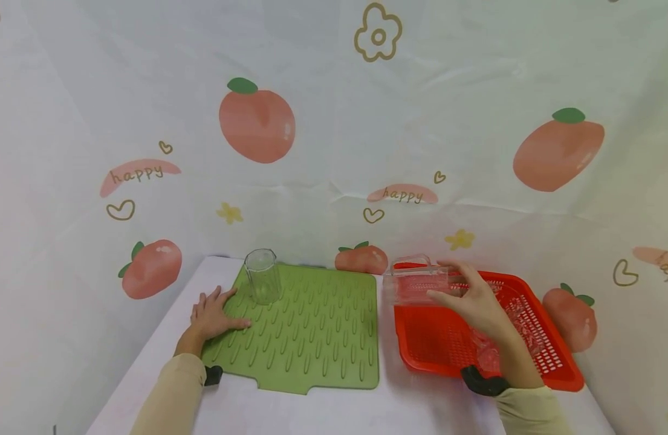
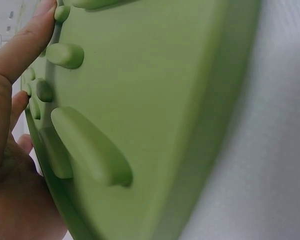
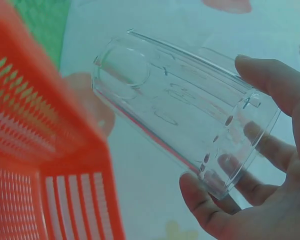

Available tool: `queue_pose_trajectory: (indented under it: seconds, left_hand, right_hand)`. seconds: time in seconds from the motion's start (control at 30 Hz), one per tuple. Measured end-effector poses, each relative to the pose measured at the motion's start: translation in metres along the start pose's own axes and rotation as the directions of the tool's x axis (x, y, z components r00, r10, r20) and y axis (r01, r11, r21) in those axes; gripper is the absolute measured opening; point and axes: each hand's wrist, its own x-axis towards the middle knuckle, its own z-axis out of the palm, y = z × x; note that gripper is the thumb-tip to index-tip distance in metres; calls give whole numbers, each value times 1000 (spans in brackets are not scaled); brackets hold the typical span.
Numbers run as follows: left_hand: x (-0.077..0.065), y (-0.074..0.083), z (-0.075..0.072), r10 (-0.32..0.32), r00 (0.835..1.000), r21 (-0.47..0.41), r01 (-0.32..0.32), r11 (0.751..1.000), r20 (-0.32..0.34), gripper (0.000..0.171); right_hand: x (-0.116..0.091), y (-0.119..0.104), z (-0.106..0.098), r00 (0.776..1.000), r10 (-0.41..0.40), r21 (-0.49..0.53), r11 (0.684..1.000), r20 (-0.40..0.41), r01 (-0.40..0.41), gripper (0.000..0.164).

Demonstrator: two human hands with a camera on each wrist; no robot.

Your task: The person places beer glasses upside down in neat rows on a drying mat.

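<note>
My right hand grips one end of a clear mug, holding it sideways above the back left of the red basket. In the right wrist view, thumb and fingers lie around the end of the mug, and a faint handle shows along its far side. My left hand lies with spread fingers at the left edge of the green mat. Close to that hand, a clear faceted cup stands upright on the mat's back left part. The left wrist view shows the raised ridges of the mat.
Clear, glossy pieces lie in the right part of the basket; their kind is hard to make out. Mat and basket rest on a white tabletop, with a gap between them. A printed white cloth hangs behind.
</note>
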Motion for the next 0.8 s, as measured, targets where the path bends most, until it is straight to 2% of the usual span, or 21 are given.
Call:
queue_pose_trajectory:
  seconds: [0.2,0.5,0.63,0.8]
  left_hand:
    - [-2,1,1,-4,1000,-14,4,1000,3,111]
    - [-1,1,1,17,1000,-43,-18,999,-24,114]
    - [-3,3,2,18,999,-66,-20,998,-29,116]
    - [-2,1,2,11,1000,-43,-12,999,-27,113]
  right_hand:
    - [6,-3,18,1000,23,79,997,-1,-23,67]
    - [17,-2,40,1000,7,166,986,-16,-4,64]
    - [23,-2,52,999,37,215,976,-16,-33,64]
    - [32,-3,72,999,45,295,955,-6,-41,62]
